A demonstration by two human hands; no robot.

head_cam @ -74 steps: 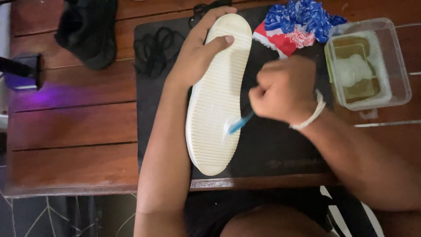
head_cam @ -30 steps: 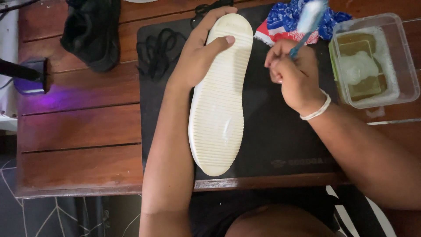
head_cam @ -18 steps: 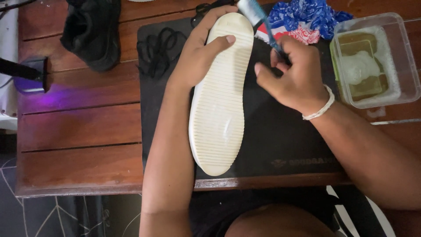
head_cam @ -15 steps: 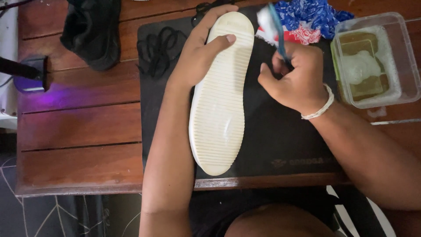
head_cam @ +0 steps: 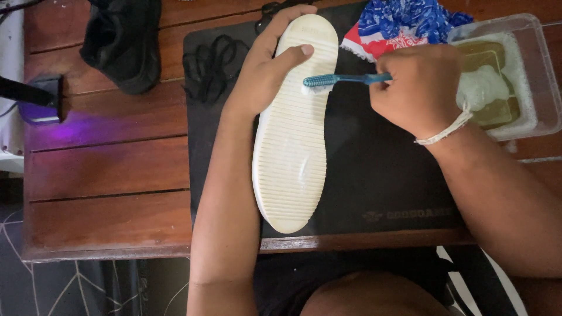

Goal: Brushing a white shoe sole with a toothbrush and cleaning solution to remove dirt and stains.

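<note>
The left hand (head_cam: 266,76) was curled around the upper part of a white shoe (head_cam: 295,126) turned sole up, the thumb pressed flat on the ribbed sole and the fingers wrapped over the far edge toward twelve o'clock, so it gripped the shoe firmly rather than lying open. The right hand (head_cam: 418,88) was closed into a tight fist around the handle of a blue toothbrush (head_cam: 345,80), whose bristled head pointed toward nine o'clock and touched the sole just beside the left thumb. A pale band circled the right wrist. The sole was long and oval, off-white, rubbery in look and crossed by fine parallel ridges; it lay lengthwise from twelve to six o'clock on a smooth black mat (head_cam: 374,169), at the mat's left of centre. The toothbrush was slim, hard plastic with a short row of pale bristles. At two o'clock from the shoe lay a crumpled cloth (head_cam: 404,23) in blue, red and white, soft and folded. At three o'clock stood a clear, rectangular plastic container (head_cam: 541,76) with rounded corners, holding a brownish block and white foam. At ten o'clock a tangle of black laces (head_cam: 213,61) rested on the mat, and further that way a dark shoe (head_cam: 123,44) sat on the brown wooden table (head_cam: 105,169) of planks.
</note>
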